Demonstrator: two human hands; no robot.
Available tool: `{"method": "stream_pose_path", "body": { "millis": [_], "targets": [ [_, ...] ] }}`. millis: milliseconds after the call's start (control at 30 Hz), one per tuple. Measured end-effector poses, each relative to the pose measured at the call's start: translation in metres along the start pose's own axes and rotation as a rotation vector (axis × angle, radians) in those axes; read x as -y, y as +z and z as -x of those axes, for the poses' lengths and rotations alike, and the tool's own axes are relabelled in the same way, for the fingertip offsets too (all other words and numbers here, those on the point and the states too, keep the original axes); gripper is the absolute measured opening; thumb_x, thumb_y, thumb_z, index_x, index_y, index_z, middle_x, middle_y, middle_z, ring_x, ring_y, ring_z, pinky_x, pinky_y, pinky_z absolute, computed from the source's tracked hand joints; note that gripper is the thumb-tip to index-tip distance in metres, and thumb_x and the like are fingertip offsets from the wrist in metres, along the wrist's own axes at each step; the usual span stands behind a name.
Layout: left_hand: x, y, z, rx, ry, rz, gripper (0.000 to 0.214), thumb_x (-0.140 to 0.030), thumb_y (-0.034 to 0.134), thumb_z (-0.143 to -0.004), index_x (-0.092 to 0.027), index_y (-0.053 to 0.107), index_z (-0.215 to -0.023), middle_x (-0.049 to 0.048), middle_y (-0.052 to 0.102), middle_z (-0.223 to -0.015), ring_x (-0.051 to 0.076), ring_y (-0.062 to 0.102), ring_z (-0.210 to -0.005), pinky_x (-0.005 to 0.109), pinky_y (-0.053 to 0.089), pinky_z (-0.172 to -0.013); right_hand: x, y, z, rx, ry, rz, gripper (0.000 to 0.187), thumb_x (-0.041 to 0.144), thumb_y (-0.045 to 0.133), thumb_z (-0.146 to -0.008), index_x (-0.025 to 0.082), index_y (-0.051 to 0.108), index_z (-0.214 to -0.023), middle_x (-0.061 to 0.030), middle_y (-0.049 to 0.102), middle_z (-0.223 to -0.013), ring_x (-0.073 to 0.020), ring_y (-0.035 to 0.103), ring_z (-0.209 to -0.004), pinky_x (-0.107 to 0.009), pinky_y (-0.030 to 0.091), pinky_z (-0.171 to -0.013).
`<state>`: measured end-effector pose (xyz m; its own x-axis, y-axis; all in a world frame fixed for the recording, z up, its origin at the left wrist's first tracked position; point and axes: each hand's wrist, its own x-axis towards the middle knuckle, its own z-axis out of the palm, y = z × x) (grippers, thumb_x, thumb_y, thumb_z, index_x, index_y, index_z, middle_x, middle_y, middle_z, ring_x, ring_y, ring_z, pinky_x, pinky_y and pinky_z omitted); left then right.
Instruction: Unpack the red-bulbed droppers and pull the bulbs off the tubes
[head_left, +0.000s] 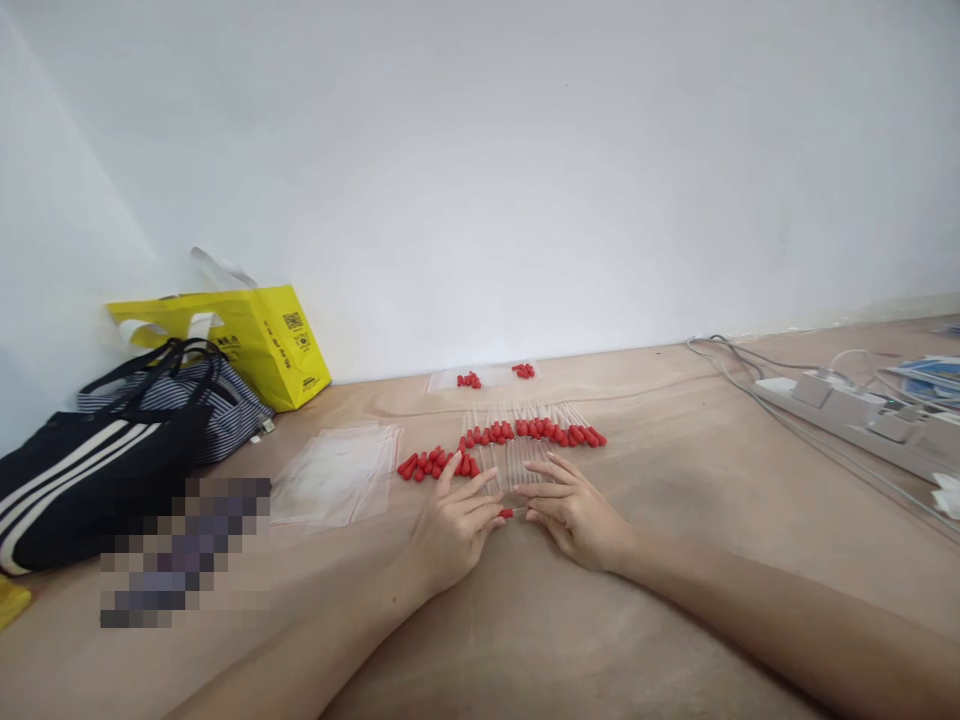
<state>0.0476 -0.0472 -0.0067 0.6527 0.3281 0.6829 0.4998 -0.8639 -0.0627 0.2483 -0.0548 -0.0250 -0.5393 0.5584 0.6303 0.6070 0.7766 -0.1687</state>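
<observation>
Glass droppers [525,432], nearly invisible but for red bulbs, lie tips-far on the table [675,480]; the right hand [574,512] rests flat, grip open, while whether the left hand [454,525] pinches the lone bulb [506,513] is unclear.

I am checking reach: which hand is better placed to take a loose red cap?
Probably left: the left hand lies right beside the loose red caps; the right hand rests farther right, under the tubes.
</observation>
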Motion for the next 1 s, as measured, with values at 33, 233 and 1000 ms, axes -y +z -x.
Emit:
{"method": "stream_pose_path", "body": {
  "millis": [33,233,1000],
  "targets": [
    [0.000,0.000,0.000,0.001,-0.002,0.001,0.013,-0.014,0.049,-0.079,-0.018,0.061,-0.076,-0.0005,0.069,-0.082,0.021,0.057,-0.099,0.050,0.010,-0.104,0.000,0.000,0.000,-0.009,-0.008,0.002,0.021,0.018,0.044,-0.083,0.021,0.064,-0.083,-0.0022,0.064,-0.100,-0.0207,0.046,-0.110,-0.047,0.030,-0.097],
    [-0.001,-0.002,0.001,0.031,-0.026,0.018,0.015,-0.014,0.048,-0.080,-0.019,0.061,-0.079,-0.0017,0.069,-0.082,0.021,0.057,-0.099,0.050,0.011,-0.103,0.000,0.001,0.002,-0.039,-0.022,-0.010,0.020,0.018,0.044,-0.083,0.021,0.064,-0.084,-0.0025,0.064,-0.100,-0.0214,0.046,-0.108,-0.049,0.029,-0.096],
    [0.084,-0.040,0.008,0.098,-0.872,-0.152,0.035,-0.023,0.046,-0.072,-0.011,0.051,-0.105,0.0042,0.057,-0.077,0.015,0.056,-0.064,0.026,0.045,-0.063,-0.061,0.003,0.012,-0.099,0.415,0.057,0.031,0.005,0.034,-0.074,0.012,0.056,-0.095,-0.0100,0.048,-0.081,-0.0197,0.049,-0.079,-0.035,0.045,-0.073]
  ]
}}
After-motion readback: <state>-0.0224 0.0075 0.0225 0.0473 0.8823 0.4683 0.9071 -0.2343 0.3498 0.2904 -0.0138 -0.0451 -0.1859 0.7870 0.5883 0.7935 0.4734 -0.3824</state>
